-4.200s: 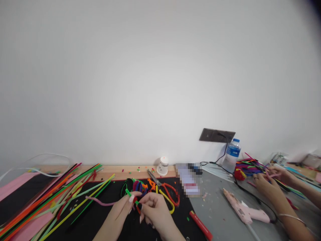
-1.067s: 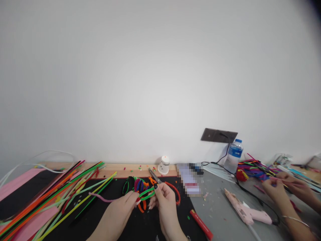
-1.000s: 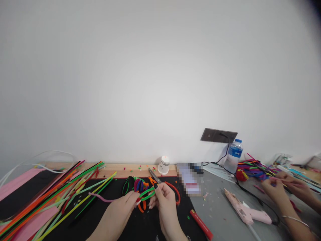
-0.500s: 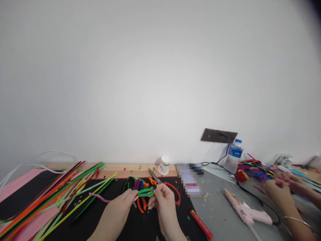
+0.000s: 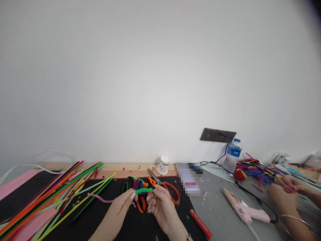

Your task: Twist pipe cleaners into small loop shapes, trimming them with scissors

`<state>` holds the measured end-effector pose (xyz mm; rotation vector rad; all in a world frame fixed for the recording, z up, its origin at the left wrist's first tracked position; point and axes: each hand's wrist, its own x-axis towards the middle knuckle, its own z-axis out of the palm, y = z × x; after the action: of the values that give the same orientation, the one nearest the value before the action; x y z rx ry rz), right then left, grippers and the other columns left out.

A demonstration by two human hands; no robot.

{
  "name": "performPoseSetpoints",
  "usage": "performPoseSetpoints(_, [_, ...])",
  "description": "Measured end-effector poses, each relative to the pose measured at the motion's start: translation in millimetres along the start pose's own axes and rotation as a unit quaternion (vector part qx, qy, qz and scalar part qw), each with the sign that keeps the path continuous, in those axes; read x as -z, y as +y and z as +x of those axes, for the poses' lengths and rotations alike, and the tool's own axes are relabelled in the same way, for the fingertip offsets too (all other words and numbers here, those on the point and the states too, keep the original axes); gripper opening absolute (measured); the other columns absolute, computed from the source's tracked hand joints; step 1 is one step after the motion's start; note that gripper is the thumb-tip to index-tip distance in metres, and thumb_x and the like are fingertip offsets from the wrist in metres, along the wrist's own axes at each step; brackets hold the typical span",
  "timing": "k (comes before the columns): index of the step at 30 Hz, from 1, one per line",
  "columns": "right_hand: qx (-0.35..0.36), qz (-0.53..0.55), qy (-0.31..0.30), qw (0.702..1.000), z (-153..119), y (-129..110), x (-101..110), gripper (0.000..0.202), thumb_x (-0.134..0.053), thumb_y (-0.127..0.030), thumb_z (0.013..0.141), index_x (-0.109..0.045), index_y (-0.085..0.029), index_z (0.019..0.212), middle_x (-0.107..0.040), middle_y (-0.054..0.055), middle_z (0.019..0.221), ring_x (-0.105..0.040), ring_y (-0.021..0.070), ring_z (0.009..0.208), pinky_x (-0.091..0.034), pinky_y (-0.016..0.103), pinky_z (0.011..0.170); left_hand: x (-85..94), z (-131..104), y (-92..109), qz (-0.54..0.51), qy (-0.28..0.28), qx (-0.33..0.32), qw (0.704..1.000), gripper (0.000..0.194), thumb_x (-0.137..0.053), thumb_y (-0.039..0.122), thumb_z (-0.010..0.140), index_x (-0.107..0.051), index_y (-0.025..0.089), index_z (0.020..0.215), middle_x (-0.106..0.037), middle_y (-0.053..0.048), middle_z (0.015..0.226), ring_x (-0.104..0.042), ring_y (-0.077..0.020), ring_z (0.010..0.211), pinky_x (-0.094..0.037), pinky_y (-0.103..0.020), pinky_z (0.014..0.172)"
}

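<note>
A bright green pipe cleaner [image 5: 143,191] stretches between both hands above the black mat. My left hand [image 5: 121,205] pinches its left end between thumb and forefinger. At its right end, my right hand [image 5: 161,201] is closed on it in the same way, the other fingers curled below. Just behind the hands lie orange pipe cleaner loops [image 5: 141,205] and a blue and purple bundle [image 5: 138,184], partly covered. A mauve pipe cleaner [image 5: 100,198] runs out from behind my left hand. Scissors with orange handles [image 5: 172,193] rest beyond my right hand.
Long coloured pipe cleaners [image 5: 67,190] spread across the left. A paper cup [image 5: 163,165] stands upside down by the wall. To the right are a red tube-like stick [image 5: 200,224], a pink glue gun [image 5: 247,209], a water bottle [image 5: 232,155] and a co-worker's hands [image 5: 284,192].
The green pipe cleaner showed as two parallel strands and now appears as one slightly arched piece. My hands have shifted a little. The scissors' handles show more fully.
</note>
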<state>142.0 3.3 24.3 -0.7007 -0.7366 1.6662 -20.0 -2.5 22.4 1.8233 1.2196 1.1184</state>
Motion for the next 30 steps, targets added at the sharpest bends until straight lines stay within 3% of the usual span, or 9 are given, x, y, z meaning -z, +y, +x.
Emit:
performPoseSetpoints(3, [-0.005, 0.006, 0.000, 1.000, -0.5, -0.5, -1.3, 0.024, -0.066, -0.032, 0.069, -0.051, -0.014, 0.068, -0.061, 0.002, 0.056, -0.054, 0.0096, 0.040, -0.041, 0.018, 0.038, -3.4, 0.0, -6.8, -0.060, 0.001, 0.036, 0.998, 0.033, -0.036, 0.046, 0.084, -0.052, 0.020, 0.071, -0.047, 0.004, 0.060, -0.045, -0.0130, 0.058, -0.039, -0.020, 0.054])
performPoseSetpoints(6, [-0.012, 0.002, 0.000, 1.000, 0.5, 0.4, -0.5, 0.026, -0.067, -0.035, 0.068, -0.053, -0.014, 0.069, -0.059, 0.001, 0.055, -0.051, 0.0083, 0.038, -0.040, 0.017, 0.037, -8.8, 0.7, -18.1, -0.152, -0.031, 0.088, 0.984, 0.037, -0.036, 0.052, 0.083, -0.047, 0.020, 0.070, -0.027, 0.009, 0.051, -0.026, -0.0082, 0.044, -0.022, -0.018, 0.041])
performPoseSetpoints(9, [-0.010, -0.025, 0.004, 1.000, 3.1, 2.7, 2.0, 0.027, -0.067, -0.036, 0.068, -0.054, -0.013, 0.067, -0.058, 0.001, 0.053, -0.049, 0.0078, 0.037, -0.037, 0.016, 0.035, -12.9, 2.4, -27.5, -0.225, -0.056, 0.121, 0.965, 0.040, -0.038, 0.058, 0.079, -0.045, 0.020, 0.072, -0.016, 0.011, 0.051, -0.013, -0.0068, 0.042, -0.010, -0.019, 0.040])
performPoseSetpoints(20, [0.110, -0.130, 0.035, 0.985, 7.8, 8.7, 2.8, 0.031, -0.063, -0.042, 0.072, -0.048, -0.016, 0.063, -0.047, -0.006, 0.045, -0.033, 0.0032, 0.032, -0.021, 0.014, 0.031, -11.4, 4.3, -22.7, -0.221, -0.053, 0.152, 0.962, 0.043, -0.038, 0.062, 0.076, -0.042, 0.020, 0.068, -0.018, 0.011, 0.053, -0.013, -0.0064, 0.043, -0.008, -0.020, 0.040])
performPoseSetpoints(27, [0.125, -0.147, 0.023, 0.981, 2.7, 6.0, -2.7, 0.031, -0.060, -0.038, 0.077, -0.043, -0.017, 0.062, -0.044, -0.007, 0.047, -0.029, 0.0028, 0.036, -0.017, 0.015, 0.036, -13.0, 6.5, -22.7, -0.210, -0.030, 0.106, 0.971, 0.039, -0.042, 0.055, 0.079, -0.038, 0.020, 0.062, -0.030, 0.008, 0.059, -0.029, -0.0086, 0.053, -0.023, -0.019, 0.046])
performPoseSetpoints(30, [0.119, -0.144, -0.001, 0.982, 2.4, 3.5, -1.9, 0.030, -0.058, -0.039, 0.078, -0.044, -0.017, 0.063, -0.045, -0.006, 0.048, -0.029, 0.0030, 0.036, -0.018, 0.016, 0.036, -11.1, 6.9, -19.7, -0.226, -0.036, 0.118, 0.966, 0.040, -0.044, 0.056, 0.077, -0.037, 0.020, 0.063, -0.030, 0.009, 0.058, -0.025, -0.0071, 0.049, -0.020, -0.018, 0.043])
